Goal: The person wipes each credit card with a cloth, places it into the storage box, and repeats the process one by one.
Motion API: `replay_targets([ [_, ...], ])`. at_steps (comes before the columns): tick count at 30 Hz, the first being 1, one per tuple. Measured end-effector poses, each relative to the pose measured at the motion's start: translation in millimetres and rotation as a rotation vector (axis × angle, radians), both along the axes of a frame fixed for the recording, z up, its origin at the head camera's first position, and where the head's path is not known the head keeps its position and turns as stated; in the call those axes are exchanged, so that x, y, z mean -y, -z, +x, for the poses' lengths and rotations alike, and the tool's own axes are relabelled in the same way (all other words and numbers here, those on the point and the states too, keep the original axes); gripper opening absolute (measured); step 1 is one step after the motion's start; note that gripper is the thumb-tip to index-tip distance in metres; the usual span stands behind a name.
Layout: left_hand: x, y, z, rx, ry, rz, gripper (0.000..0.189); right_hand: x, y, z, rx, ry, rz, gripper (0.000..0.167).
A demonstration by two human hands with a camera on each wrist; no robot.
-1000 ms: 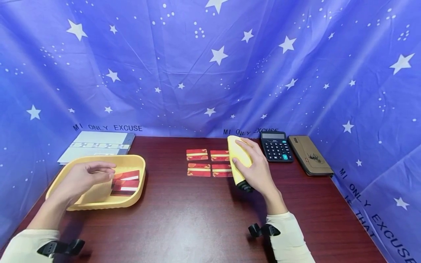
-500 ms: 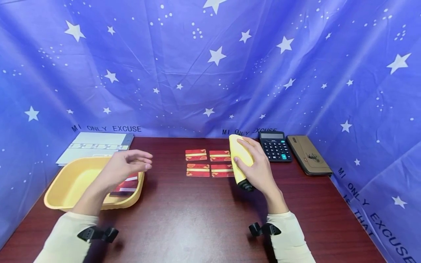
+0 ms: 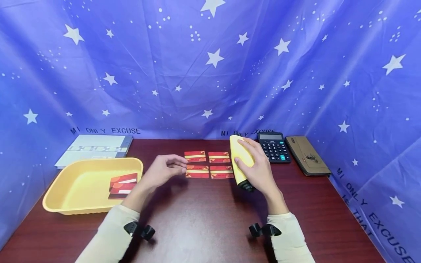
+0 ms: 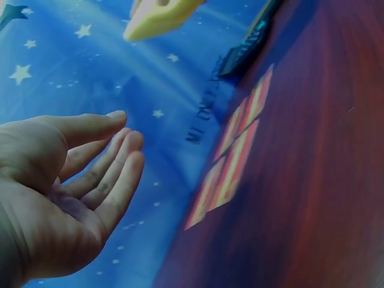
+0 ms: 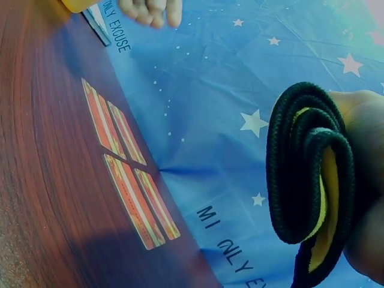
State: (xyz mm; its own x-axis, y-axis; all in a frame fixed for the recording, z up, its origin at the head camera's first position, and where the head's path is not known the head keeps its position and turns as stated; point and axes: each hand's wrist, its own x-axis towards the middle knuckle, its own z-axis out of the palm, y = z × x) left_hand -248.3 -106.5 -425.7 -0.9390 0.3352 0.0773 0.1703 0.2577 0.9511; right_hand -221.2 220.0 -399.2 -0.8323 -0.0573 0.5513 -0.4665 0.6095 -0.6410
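Observation:
My right hand point(image 3: 259, 168) grips a rolled yellow cloth point(image 3: 241, 155) above the table, right of the cards. Its layered black edge, the folded cloth point(image 5: 279, 174), faces the camera in the right wrist view. Several red cards point(image 3: 197, 171) with a pale yellow stripe lie in two rows on the table. My left hand point(image 3: 163, 171) is held just left of them, its fingertips overlapping the edge of the lower left card in the head view. In the left wrist view that left hand point(image 4: 78, 186) shows loosely bent fingers with nothing between them.
A yellow plastic basket point(image 3: 65, 209) stands at the left, with red cards point(image 3: 122, 186) inside at its right end. Behind it lies a grey-white book or box point(image 3: 92, 142). A black calculator point(image 3: 274, 148) and a brown wallet point(image 3: 307, 155) are at the back right. A starry blue curtain point(image 3: 184, 65) surrounds the table.
My left hand has moved right, from over the basket to beside the cards on the table. The right hand stays in place with the cloth.

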Motion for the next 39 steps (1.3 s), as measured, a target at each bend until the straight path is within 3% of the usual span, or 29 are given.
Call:
replay_targets([
  [5, -14.7, 18.4, -5.7, -0.025, -0.012, -0.036, 0.029, -1, 1.1, 0.2, 0.001, -0.001, -0.001, 0.059],
  [13, -25.3, 37.2, -22.7, -0.093, -0.098, -0.218, 0.03, -2, 2.1, -0.6, 0.003, -0.002, -0.004, 0.059],
  [16, -25.7, 43.2, -27.3, -0.098, -0.129, -0.265, 0.032, -3, 2.5, -0.4, 0.007, -0.003, -0.006, 0.058],
  [22, -21.1, 56.6, -32.1, -0.074, -0.123, -0.298, 0.046, -2, 2.3, 0.1, 0.022, -0.005, -0.012, 0.058],
  [32, -14.9, 61.0, -35.0, -0.076, -0.094, -0.343, 0.054, -1, 4.2, -2.5, 0.036, 0.007, -0.006, 0.058],
  [39, -15.1, 61.1, -34.6, -0.109, -0.081, -0.384, 0.048, -3, 5.6, -2.6, 0.055, 0.011, -0.005, 0.058],
])
